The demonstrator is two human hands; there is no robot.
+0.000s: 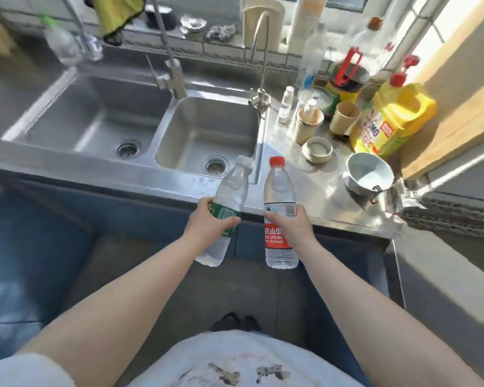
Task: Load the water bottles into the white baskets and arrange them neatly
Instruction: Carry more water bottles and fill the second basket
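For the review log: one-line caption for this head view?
Left hand grips green-label bottle, right hand red-capped bottle, before double sink.

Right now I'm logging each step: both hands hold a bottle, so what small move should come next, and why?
Probably turn away from the sink to find the white baskets: none shows here, and the left hand already grips the green-label bottle while the right hand grips the red-cap bottle.

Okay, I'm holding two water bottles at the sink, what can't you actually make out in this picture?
Head view only:
- White baskets: none in view.
- Green-label bottle: label mostly hidden under the left hand grip.
- Red-label bottle: label partly hidden by the right hand.
- Bottles and jars right of the sink: blurred, washed out by sunlight.
- Yellow cloth: cut off by the top edge.
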